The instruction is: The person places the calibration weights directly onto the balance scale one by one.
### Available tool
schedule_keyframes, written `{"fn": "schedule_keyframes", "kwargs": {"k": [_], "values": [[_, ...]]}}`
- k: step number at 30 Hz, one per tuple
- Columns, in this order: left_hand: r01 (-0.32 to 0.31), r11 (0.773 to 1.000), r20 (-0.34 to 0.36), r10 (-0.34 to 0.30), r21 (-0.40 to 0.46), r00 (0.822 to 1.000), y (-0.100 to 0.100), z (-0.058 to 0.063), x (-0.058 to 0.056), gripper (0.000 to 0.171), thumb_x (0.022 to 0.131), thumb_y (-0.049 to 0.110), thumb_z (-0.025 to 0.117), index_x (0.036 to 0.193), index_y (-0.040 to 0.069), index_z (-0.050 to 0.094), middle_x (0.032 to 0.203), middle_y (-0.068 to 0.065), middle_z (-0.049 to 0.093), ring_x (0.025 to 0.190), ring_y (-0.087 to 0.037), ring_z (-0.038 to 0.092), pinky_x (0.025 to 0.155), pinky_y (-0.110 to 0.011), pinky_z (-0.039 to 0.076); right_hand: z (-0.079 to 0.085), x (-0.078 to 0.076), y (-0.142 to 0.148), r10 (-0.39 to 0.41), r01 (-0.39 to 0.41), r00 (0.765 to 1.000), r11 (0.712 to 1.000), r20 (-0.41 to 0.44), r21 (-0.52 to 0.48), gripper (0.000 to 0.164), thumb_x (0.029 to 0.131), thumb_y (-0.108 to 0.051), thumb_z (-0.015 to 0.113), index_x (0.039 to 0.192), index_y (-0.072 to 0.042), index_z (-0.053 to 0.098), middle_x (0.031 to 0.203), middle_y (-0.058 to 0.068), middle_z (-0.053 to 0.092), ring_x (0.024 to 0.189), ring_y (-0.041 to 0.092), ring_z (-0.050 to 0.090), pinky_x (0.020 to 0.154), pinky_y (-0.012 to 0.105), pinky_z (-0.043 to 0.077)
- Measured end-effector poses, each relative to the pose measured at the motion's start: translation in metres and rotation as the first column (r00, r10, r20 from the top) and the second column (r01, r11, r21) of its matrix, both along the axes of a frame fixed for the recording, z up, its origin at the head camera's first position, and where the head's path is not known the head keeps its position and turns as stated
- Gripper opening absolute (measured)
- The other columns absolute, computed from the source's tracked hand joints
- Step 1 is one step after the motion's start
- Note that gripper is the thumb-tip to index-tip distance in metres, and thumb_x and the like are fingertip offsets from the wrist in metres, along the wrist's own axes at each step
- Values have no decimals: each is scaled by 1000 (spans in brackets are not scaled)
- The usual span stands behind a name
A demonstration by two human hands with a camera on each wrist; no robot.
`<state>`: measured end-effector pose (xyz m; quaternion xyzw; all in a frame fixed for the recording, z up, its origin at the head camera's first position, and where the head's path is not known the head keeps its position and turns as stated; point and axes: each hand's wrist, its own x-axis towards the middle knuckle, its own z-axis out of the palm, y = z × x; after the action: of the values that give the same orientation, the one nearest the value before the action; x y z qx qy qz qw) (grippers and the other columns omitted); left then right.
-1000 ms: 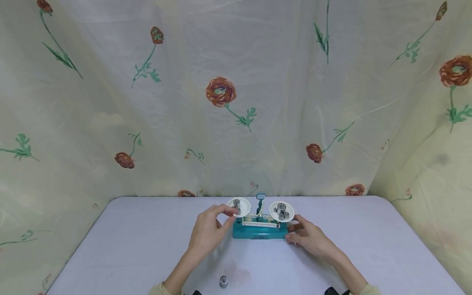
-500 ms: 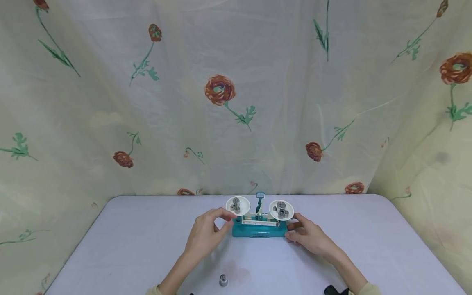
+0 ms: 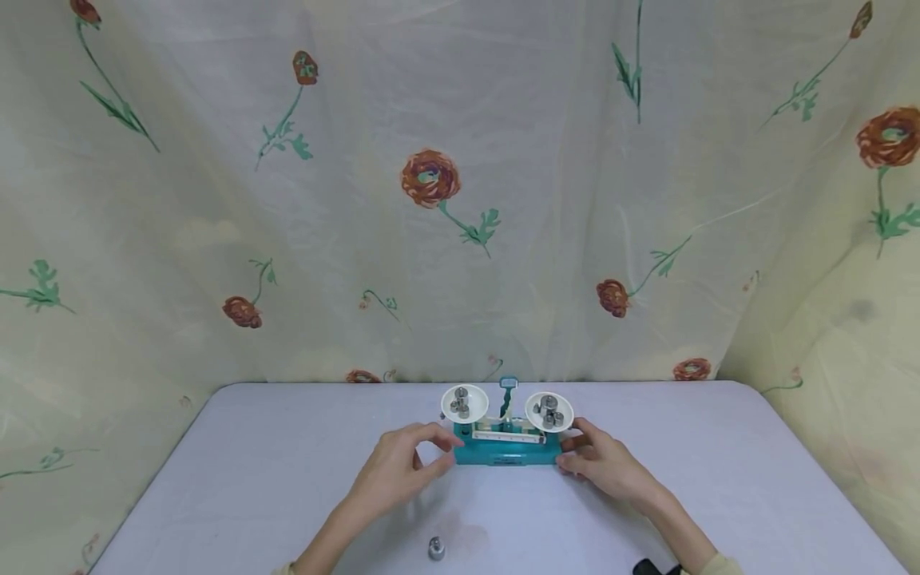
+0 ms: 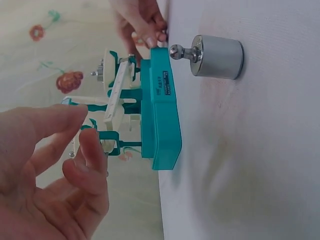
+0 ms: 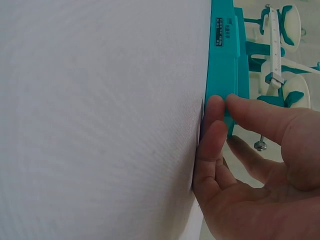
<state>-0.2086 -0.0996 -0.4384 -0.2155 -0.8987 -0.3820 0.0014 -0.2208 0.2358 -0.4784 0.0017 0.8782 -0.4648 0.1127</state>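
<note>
A teal balance scale (image 3: 505,454) with two white pans stands on the table. Small metal weights (image 3: 461,402) sit in its left pan, and more metal weights (image 3: 549,411) in the right pan. My left hand (image 3: 402,465) is beside the left end of the base, below the left pan. In the left wrist view, its thumb and index finger are bent but apart, with nothing between them. My right hand (image 3: 607,465) holds the right end of the base (image 5: 222,65), its fingertips against the teal plastic. Whether the left fingertips touch the base I cannot tell.
A single knobbed metal weight (image 3: 436,549) stands upright on the white tabletop (image 3: 287,495), nearer to me than the scale. Behind the table hangs a flower-print curtain (image 3: 345,224), which also runs along both sides.
My left hand has drawn down and away from the left pan, so its weights show more fully. The right hand has kept its place at the base. Both pans stay at about their earlier heights.
</note>
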Motion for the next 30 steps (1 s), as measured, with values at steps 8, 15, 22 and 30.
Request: {"fn": "schedule_keyframes", "kwargs": {"k": [8,15,22,30], "values": [[152,988,129,-151,4,980,-5,-1,-3,20,100,25,78,119,20,78,120,-8,79,68,-12,55,59,-22,48,-2,1,1,9,-9,1000,1000,-6,-6,75,101,-22,75,163,-3,38,136,21,68,106,21,71,89,36,62],[215,976,194,-215,24,957,-9,-4,-4,18,99,25,79,118,25,78,121,-9,79,84,-18,62,63,-20,50,-1,-1,0,1,-1,1000,1000,-3,7,74,100,-23,75,163,-6,39,137,21,67,107,22,70,88,37,63],[304,952,270,-304,44,913,-16,-7,-7,19,97,24,82,115,27,80,118,-4,81,99,-19,67,66,-18,48,0,0,0,6,-6,1000,1000,-1,7,75,101,-21,75,163,-3,38,137,22,68,105,22,70,89,37,62],[407,911,374,-401,66,836,-25,-13,-8,26,92,18,86,117,25,80,117,-3,81,100,-9,68,68,-16,47,1,0,0,2,-2,1000,1000,-5,5,73,100,-20,75,162,-4,40,137,22,67,105,22,70,87,35,62]]}}
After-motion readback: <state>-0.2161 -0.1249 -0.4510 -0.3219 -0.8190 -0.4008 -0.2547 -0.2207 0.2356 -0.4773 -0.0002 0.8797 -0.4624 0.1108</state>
